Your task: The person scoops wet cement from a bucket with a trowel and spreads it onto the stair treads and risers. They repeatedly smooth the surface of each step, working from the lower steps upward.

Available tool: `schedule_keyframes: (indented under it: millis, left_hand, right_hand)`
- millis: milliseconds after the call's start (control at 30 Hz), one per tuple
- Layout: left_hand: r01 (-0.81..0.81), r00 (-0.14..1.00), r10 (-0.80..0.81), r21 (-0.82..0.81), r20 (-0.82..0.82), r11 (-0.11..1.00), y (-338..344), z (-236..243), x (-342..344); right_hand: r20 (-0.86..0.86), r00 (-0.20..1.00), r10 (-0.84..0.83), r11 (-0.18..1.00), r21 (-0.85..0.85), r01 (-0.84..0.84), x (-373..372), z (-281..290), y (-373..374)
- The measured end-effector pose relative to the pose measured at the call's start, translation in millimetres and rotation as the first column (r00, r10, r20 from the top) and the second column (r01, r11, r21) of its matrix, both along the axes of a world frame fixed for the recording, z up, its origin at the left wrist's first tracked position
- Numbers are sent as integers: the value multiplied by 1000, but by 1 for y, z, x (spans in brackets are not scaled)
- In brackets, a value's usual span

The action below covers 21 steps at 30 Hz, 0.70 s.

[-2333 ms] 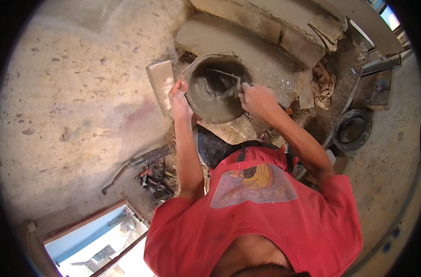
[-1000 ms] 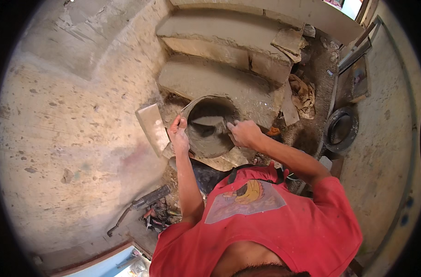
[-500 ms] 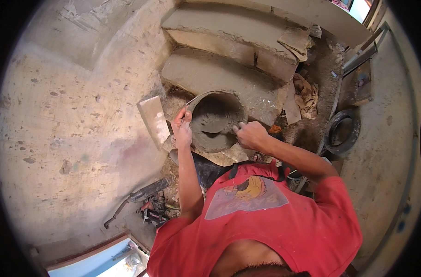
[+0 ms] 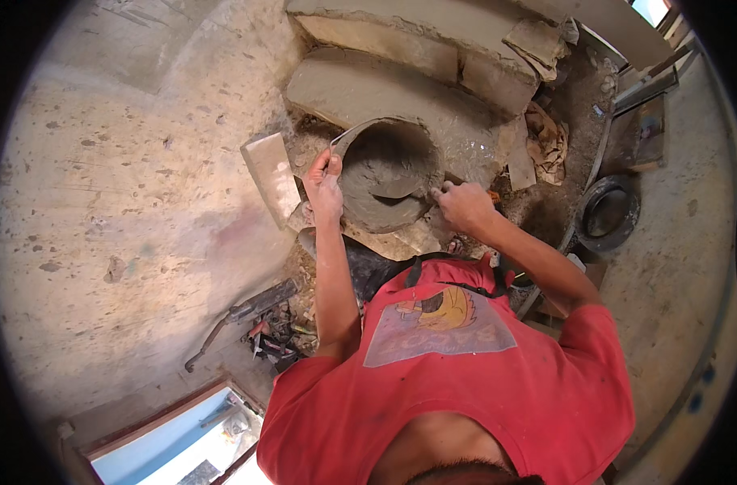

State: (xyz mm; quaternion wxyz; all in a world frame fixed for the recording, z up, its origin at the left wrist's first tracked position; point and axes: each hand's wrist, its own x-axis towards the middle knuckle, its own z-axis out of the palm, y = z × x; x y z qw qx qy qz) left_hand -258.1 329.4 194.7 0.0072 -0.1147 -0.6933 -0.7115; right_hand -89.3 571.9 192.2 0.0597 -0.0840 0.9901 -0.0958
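A round mortar-coated bucket (image 4: 427,133) is tipped with its mouth toward me, and wet grey mortar (image 4: 385,166) lines its inside. My left hand (image 4: 324,190) is closed on the bucket's left rim, thumb up by a thin pale edge. At the lower right of the rim, my right hand (image 4: 467,208) is closed, knuckles toward the bucket. What its fingers hold is hidden; a mortar-covered, blade-like edge (image 4: 397,192) with a dark shadow under it lies in the bucket next to them.
Mortar-covered steps (image 4: 385,89) rise beyond the bucket. A pale tile (image 4: 271,174) leans by the left wall (image 4: 134,178). Crumpled brown paper (image 4: 546,141) lies right of the steps, and a black tyre (image 4: 608,212) stands by the right wall. Rubble and a long dark tool (image 4: 247,311) are lower left.
The view has shifted, so the steps sit higher in the picture. My right hand has moved slightly up and outward along the bucket's right side. My left hand keeps its hold on the rim.
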Motion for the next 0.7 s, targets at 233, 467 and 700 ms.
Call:
schedule_keyframes:
  millis: [233, 467, 700]
  left_hand:
    - [64, 998, -64, 20, 0, 998, 3, 4, 0]
    - [26, 998, -27, -14, -48, 1000, 4, 7, -1]
    - [74, 994, -77, -40, -75, 996, 7, 10, 1]
  right_hand:
    - [-163, 952, -261, 965, -86, 249, -21, 6, -1]
    - [107, 988, -109, 994, 18, 108, 0, 5, -8]
    - [-93, 957, -274, 961, -72, 268, -26, 13, -4]
